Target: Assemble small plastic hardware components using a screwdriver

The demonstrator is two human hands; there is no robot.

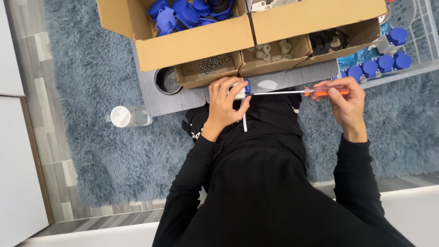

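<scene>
Two hands: left hand [224, 103] at 12 o'clock, right hand [344, 101] at 2. One screwdriver [297, 92]. One water bottle [128, 116] at 9. Five cardboard boxes at 12: blue-parts box [183, 45], screw box [208, 73], and three more. One dark cup [167, 81].

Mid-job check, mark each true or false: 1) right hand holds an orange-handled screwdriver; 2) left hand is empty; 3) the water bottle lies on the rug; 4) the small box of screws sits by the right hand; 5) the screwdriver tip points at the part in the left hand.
1) True: the right hand holds the screwdriver.
2) False: the left hand holds a white and blue part.
3) True: the water bottle lies on the rug.
4) False: the box of screws sits above the left hand.
5) True.
</scene>
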